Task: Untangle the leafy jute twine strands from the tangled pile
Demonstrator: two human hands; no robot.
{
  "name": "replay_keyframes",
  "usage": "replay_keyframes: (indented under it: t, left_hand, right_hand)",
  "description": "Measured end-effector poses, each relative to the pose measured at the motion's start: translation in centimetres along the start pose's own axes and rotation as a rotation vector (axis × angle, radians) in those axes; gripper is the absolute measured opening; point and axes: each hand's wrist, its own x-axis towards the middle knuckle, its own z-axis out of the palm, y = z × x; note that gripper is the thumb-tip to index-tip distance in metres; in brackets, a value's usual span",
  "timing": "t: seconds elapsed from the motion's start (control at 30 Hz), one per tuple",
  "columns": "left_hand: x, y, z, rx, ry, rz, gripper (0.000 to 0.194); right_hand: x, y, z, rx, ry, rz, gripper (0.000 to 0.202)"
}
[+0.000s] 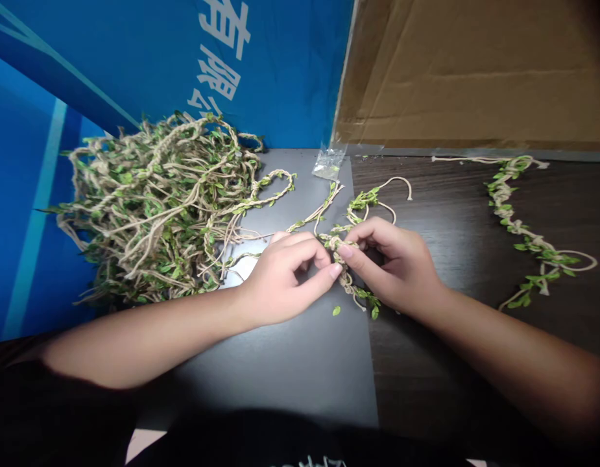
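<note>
A braided beige cord with small green leaves (346, 279) lies between my two hands, over the seam of the grey and dark wood surfaces. My left hand (292, 275) pinches it from the left with thumb and forefinger. From the right, my right hand (397, 263) grips the same cord, its thumb near my left fingertips. Leafy loops and loose cord ends spread out above the hands. The exact knot under the fingertips is partly hidden.
A big tangled pile of leafy cords (158, 207) stands at the left against a blue panel (290, 71). Another braided leafy cord (516, 227) lies at the right. A small clear plastic bag (327, 163) is near a cardboard sheet (475, 78). One loose leaf (336, 311) lies below the hands.
</note>
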Motion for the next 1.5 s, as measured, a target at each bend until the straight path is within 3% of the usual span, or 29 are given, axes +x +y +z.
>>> replay_keyframes:
  t: [0.37, 0.73, 1.3, 1.5]
  left_hand:
    - [0.04, 0.17, -0.16, -0.094, 0.111, -0.023, 0.017]
    - [0.02, 0.0, -0.21, -0.115, 0.107, 0.002, 0.019]
    - [-0.05, 0.04, -0.22, -0.156, 0.123, -0.024, 0.02]
    - [-0.08, -0.02, -0.31, -0.139, 0.109, -0.027, 0.02]
  right_hand:
    - [-0.15, 0.27, 0.24, -0.027, -0.031, -0.109, 0.004]
    - [-0.46, 0.59, 0.24, -0.026, -0.114, -0.156, 0.007]
    - [-0.59, 0.46, 0.0, 0.008, -0.059, -0.155, 0.004]
    - [-0.07, 0.3, 0.1, 0.047, -0.002, -0.263, 0.008]
